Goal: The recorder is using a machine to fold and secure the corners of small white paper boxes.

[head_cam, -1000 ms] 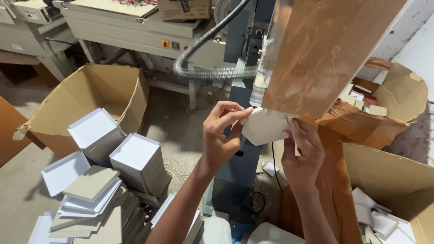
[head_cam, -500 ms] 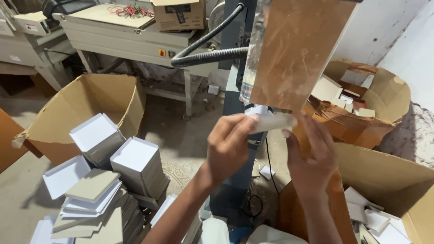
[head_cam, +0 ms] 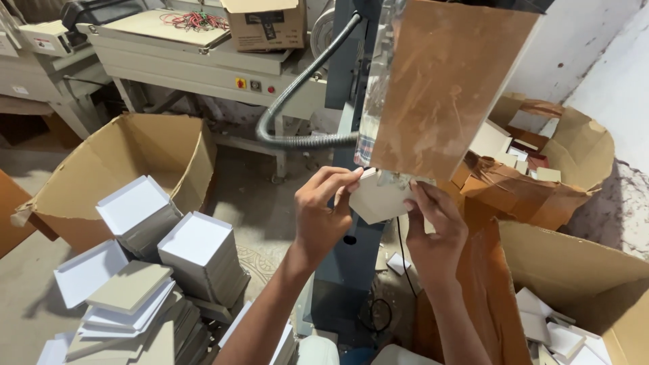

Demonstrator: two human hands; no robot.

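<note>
Right now both my hands are raised at the machine (head_cam: 351, 122), pinching a pale card piece (head_cam: 380, 200) between them just under the lower edge of the brown panel (head_cam: 449, 88). My left hand (head_cam: 323, 215) grips the card's left side, fingers curled over its top edge; my right hand (head_cam: 433, 226) closes on its right side, fingertips on the face. The card sits tilted, touching or nearly touching the panel's bottom; I cannot tell which. To do this well I judge the card should be kept square to the panel's edge, both hands pressing evenly so it doesn't skew, fingertips kept back from the gap. Near left, stacks of white trays (head_cam: 196, 253) and grey boards (head_cam: 128, 287) stand on the floor. A big open carton (head_cam: 135, 162) lies far left, and another carton (head_cam: 541, 182) with scraps sits to the right.
</note>
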